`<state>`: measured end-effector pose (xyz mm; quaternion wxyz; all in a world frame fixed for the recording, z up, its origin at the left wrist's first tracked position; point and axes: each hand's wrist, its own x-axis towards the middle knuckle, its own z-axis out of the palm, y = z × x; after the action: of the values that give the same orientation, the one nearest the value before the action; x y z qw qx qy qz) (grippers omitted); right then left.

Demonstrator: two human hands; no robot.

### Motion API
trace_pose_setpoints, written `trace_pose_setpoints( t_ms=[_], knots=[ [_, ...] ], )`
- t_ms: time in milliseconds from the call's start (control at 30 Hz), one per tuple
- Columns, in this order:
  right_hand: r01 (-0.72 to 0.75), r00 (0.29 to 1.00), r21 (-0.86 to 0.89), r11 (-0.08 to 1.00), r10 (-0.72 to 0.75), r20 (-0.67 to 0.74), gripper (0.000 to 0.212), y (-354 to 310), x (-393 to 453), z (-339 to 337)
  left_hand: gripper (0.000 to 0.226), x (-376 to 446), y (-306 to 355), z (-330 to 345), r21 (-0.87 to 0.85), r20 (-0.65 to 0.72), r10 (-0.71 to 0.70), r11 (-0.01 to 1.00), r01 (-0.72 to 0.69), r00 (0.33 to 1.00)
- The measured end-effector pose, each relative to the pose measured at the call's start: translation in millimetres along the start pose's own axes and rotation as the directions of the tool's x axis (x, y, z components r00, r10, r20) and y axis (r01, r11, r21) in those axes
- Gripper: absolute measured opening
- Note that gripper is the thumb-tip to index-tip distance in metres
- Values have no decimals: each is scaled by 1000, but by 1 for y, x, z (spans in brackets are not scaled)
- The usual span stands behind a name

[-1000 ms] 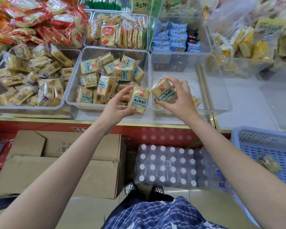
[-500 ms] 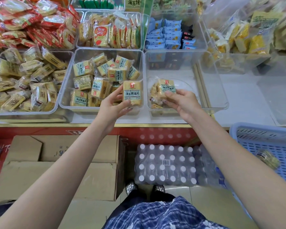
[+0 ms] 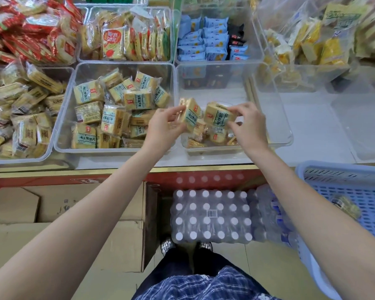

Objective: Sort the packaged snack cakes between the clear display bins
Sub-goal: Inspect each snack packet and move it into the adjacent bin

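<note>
My left hand (image 3: 165, 124) grips one cake (image 3: 189, 114), my right hand (image 3: 247, 124) pinches another cake (image 3: 218, 114), both over the right bin (image 3: 284, 135), beside the fuller bin (image 3: 61, 135)

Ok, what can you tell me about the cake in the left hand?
The cake is a yellow block sealed in clear, shiny plastic with a small red logo and a pale green label strip. The left hand pinches it, tilted, above the near left corner of the right bin, close to the right hand's cake.
</note>
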<state>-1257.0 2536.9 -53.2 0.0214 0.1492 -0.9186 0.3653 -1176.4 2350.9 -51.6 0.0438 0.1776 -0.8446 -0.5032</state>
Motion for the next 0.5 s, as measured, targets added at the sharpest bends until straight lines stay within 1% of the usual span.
trace_pose_setpoints(
  t_ms=[33,100,167,233,300,400,433,500],
  knots=[
    [61,998,-64,996,-63,-23,25,8,4,0,46,5,3,8,98,-4,56,994,-56,998],
    [109,993,-182,977,-116,-26,20,24,11,1,39,13,6,24,254,24,163,953,-163,986],
    [91,995,-260,961,-95,-4,20,39,18,4,32,22,4,40,423,99,255,864,-272,962],
    [69,998,-307,949,-66,20,21,51,23,5,31,30,1,52,550,206,301,752,-364,931],
    [63,997,-316,947,-49,51,20,59,27,4,34,37,4,59,579,284,304,701,-415,909],
    [40,996,-341,939,-10,89,13,67,33,-1,41,46,10,63,554,380,297,685,-473,876],
    [27,994,-360,933,12,105,17,69,35,-2,46,49,11,64,581,424,257,658,-478,869],
    [-28,985,-388,921,91,146,28,72,41,-5,59,55,9,68,701,488,112,541,-465,866]
  ],
)
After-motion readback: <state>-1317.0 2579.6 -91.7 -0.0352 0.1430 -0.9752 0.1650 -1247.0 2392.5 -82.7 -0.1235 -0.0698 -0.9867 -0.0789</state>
